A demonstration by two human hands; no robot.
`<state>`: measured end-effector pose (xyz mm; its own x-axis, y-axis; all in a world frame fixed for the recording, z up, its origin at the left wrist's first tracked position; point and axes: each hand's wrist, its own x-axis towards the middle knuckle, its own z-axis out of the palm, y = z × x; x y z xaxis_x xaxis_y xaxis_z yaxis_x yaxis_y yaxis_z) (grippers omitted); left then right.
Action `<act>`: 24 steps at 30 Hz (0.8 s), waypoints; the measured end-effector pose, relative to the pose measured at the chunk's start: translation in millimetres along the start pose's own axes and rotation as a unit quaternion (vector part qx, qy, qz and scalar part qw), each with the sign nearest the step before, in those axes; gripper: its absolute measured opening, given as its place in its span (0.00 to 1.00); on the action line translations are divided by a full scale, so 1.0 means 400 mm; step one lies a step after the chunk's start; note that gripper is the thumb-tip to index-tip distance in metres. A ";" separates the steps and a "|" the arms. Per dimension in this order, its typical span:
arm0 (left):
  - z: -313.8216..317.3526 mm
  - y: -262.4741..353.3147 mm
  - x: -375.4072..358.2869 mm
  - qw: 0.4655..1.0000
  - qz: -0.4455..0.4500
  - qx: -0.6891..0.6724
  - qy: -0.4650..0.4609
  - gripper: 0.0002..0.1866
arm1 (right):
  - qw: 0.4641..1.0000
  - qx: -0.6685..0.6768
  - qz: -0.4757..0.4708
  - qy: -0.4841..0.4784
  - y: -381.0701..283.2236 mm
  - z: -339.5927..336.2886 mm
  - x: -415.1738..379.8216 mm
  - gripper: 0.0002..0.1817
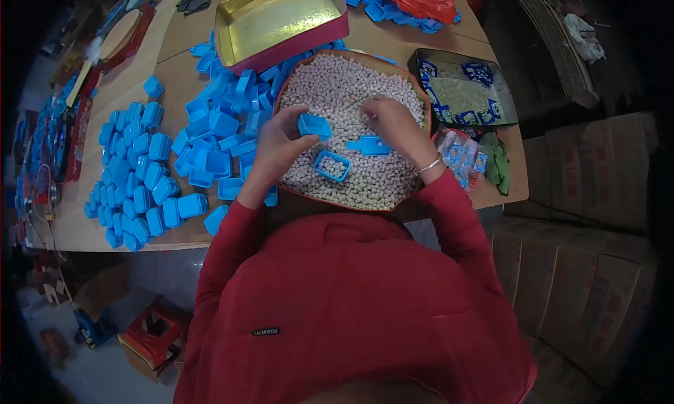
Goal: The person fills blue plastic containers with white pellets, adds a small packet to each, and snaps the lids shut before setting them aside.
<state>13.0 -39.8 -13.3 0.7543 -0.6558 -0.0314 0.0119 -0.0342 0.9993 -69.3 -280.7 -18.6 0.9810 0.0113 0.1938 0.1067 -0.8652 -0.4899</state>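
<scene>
Your left hand (pixel 277 148) is holding a small blue lid (pixel 314 126) between thumb and fingers, just above the round tray (pixel 307 72) that is full of pale, small pellets (pixel 337 88). Your right hand (pixel 393 123) is resting on the pellets with its fingers curled down into them; I cannot tell if it is gripping some of them. Between your two hands, which are staying apart, a small open blue box (pixel 331 166) is lying on the pellets, already with some pellets inside, and a blue scoop (pixel 368 146) is lying just beside your right wrist. To your left, many closed blue boxes (pixel 133 172) are standing together on the wooden table (pixel 175 67), and more open ones are piling near the tray. A golden empty tin (pixel 277 18) is standing behind the tray. On the right, a black tray (pixel 484 116) is holding blue printed packets (pixel 477 73); their writing is too small to read. A small label on your red shirt (pixel 351 313) is also not readable.
</scene>
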 end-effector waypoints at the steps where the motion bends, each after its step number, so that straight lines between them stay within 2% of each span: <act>1: 0.003 -0.003 0.002 1.000 0.003 0.000 -0.006 0.28 | 1.000 -0.012 0.010 -0.006 0.016 -0.011 -0.004 0.09; 3: 0.008 -0.012 0.009 1.000 0.014 -0.003 -0.023 0.28 | 0.999 -0.012 0.026 -0.015 0.004 -0.064 -0.023 0.08; 5: 0.005 -0.022 0.010 0.999 0.029 0.005 -0.029 0.28 | 0.997 0.003 -0.005 0.072 0.042 -0.110 -0.020 0.08; 6: 0.000 -0.026 0.010 0.999 0.038 0.003 -0.030 0.28 | 0.992 -0.002 0.071 0.103 0.074 -0.136 -0.017 0.09; 8: 0.004 -0.004 0.001 1.000 0.021 0.007 -0.019 0.28 | 0.959 -0.109 0.238 0.108 0.157 -0.181 0.008 0.11; 10: 0.003 -0.021 0.009 0.999 0.017 0.030 0.006 0.28 | 0.938 -0.153 0.286 0.120 0.287 -0.186 0.033 0.12; 11: 0.004 -0.026 0.016 0.999 0.017 0.041 0.019 0.29 | 0.949 -0.153 0.228 0.153 0.346 -0.175 0.048 0.13; 13: 0.018 -0.023 0.015 0.978 0.101 0.163 0.080 0.31 | 0.958 -0.152 0.112 0.214 0.420 -0.153 0.068 0.14; 14: 0.024 -0.021 0.011 0.958 0.142 0.224 0.110 0.32 | 0.964 -0.183 0.143 0.131 0.438 -0.143 0.074 0.14; 17: 0.025 0.034 -0.025 0.902 0.242 0.345 0.096 0.35 | 0.953 -0.242 0.175 0.055 0.415 -0.161 0.097 0.12; 18: 0.011 0.039 -0.034 0.913 0.257 0.314 0.026 0.37 | 0.951 -0.230 0.191 0.079 0.427 -0.162 0.095 0.11; 20: -0.003 0.083 -0.050 0.911 0.213 0.336 -0.105 0.37 | 0.945 -0.210 0.219 0.124 0.458 -0.163 0.090 0.10; 21: -0.004 0.099 -0.058 0.905 0.188 0.343 -0.169 0.37 | 0.949 -0.167 0.245 0.108 0.452 -0.173 0.096 0.11; 23: 0.009 0.094 -0.062 0.904 0.181 0.336 -0.194 0.36 | 0.949 -0.077 0.296 0.075 0.438 -0.181 0.102 0.14; 24: 0.015 0.083 -0.058 0.900 0.182 0.340 -0.204 0.35 | 0.959 -0.097 0.265 0.017 0.449 -0.174 0.110 0.18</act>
<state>-8.2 -30.2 20.6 0.3212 -0.9346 0.1531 -0.6968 -0.1238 0.7065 -18.2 -470.2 -39.0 0.8823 -0.4706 -0.0089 -0.4419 -0.8217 -0.3599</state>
